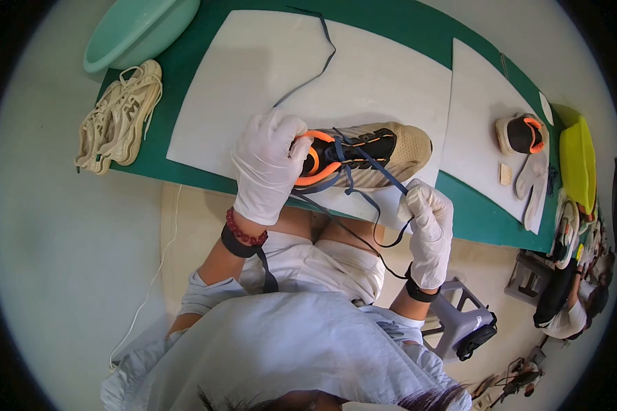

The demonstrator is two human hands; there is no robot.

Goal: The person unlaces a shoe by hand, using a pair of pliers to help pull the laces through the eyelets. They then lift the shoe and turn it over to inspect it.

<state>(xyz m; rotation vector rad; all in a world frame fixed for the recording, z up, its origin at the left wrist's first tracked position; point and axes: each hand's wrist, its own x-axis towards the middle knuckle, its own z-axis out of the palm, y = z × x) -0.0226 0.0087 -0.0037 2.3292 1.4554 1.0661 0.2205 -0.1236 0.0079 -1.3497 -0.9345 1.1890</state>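
Observation:
A beige shoe (408,152) with a black tongue and orange collar lies on the white board (384,75), its toe to the right. My left hand (269,161), in a white glove, is closed on the heel end of the shoe at the orange collar. My right hand (426,216), gloved too, pinches the dark blue shoelace (385,174) beside the toe and holds it taut from the eyelets. Loose lace hangs below the shoe over the board's front edge. Another dark lace (334,48) runs across the board above my left hand.
White sneakers (127,120) and a green basin (140,31) are at the left. Rightwards are a second shoe (521,135), insoles (532,179) and a yellow basin (576,161). A grey stool (459,318) stands below; another person (570,316) is at far right.

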